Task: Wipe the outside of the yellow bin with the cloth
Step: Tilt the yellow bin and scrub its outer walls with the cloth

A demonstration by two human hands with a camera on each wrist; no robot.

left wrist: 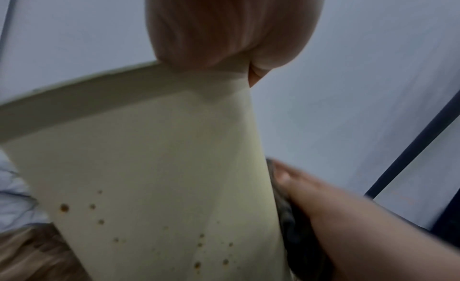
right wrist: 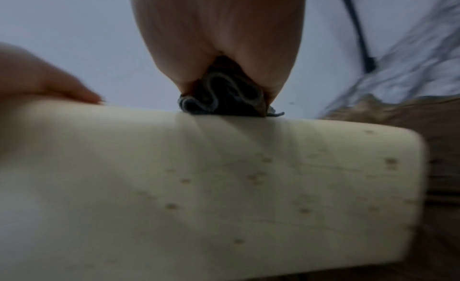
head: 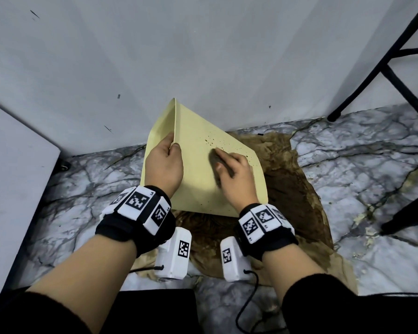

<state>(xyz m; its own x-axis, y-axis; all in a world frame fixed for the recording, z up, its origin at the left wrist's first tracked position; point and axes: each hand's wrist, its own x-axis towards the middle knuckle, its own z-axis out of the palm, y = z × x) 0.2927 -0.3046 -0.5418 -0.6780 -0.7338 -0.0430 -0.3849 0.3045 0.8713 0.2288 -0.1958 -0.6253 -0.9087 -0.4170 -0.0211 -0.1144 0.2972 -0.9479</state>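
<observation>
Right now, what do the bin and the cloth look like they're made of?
Bin: probably matte pale-yellow plastic, with smooth thin walls, rounded corners and brown specks. Cloth: soft dark grey fabric, bunched in folds under the right hand; the weave is too blurred to tell.

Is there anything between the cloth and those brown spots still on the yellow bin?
Nothing visible. The right hand presses the dark cloth flat on the yellow bin's outer wall, and the brown spots lie just beyond it on bare plastic. The left hand grips the rim, off to the side.
</observation>
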